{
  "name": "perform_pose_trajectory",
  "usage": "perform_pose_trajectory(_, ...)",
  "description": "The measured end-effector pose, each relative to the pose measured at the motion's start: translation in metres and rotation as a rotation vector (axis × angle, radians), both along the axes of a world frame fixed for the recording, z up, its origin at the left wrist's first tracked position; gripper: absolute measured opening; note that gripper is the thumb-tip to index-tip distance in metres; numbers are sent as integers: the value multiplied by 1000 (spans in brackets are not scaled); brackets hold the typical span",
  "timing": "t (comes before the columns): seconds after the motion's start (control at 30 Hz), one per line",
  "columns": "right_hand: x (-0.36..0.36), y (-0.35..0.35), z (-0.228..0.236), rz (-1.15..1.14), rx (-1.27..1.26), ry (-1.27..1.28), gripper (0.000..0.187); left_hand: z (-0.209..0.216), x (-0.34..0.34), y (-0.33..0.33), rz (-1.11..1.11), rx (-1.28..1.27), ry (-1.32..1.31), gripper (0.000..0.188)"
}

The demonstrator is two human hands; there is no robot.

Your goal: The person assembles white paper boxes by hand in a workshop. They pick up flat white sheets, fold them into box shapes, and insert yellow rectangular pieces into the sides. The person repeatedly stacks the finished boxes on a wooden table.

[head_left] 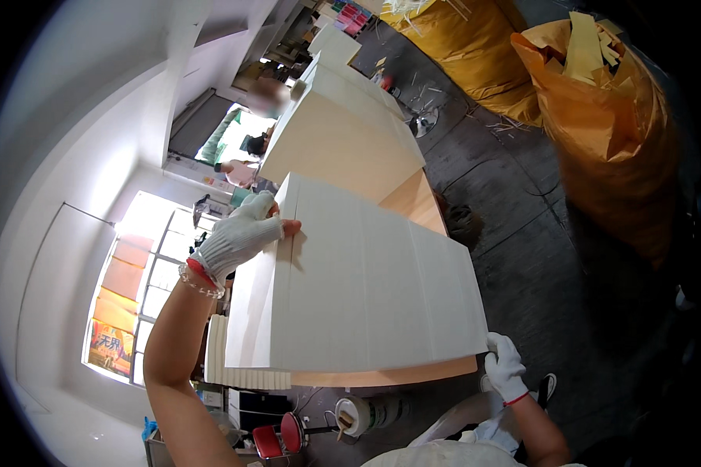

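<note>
1. Resting over the pale wood-toned table [397, 377], the large white rectangular board [374, 288] spans the space between the two hands; whatever lies directly beneath it is hidden.
2. Weight: judge the board light for its area, but awkward because of its breadth. Whether it is one sheet or several cannot be told.
3. Stiffness: expect moderate stiffness, as of paperboard, with some sag across the middle if lifted from one side only.
4. Surface: expect a smooth, dry face that may slide easily. Treat edges and corners as fragile; they are likely to dent or crease.
5. Grip points: take hold at opposite corners, spreading the load along the edges rather than pressing the centre.
6. Left hand: the white knit-gloved left hand [244, 231] grips the far left edge, bare thumb tip on the upper face, fingers curled at the edge.
7. Right hand: the white knit-gloved right hand [505, 370] is closed on the near right corner; its grip force cannot be told.
8. Appearance: matt white, straight-edged, with faint lines across the face and a narrow band along the left side, set off by a crease-like line.
</note>
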State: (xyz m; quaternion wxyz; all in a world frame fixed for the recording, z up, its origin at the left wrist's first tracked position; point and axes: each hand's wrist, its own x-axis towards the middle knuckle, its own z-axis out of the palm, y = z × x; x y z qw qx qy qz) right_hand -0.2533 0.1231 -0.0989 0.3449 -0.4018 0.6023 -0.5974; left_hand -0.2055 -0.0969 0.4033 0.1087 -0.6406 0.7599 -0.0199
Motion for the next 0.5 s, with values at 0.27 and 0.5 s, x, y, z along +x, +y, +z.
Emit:
perform_pose_trajectory(0.27,-24,-26,23,-42,19,-225,47,9,18,-11,-42,167,203,32)
perform_pose_trajectory(0.5,-61,-60,23,48,-23,-298,50,6,13,-4,-49,60,84,41)
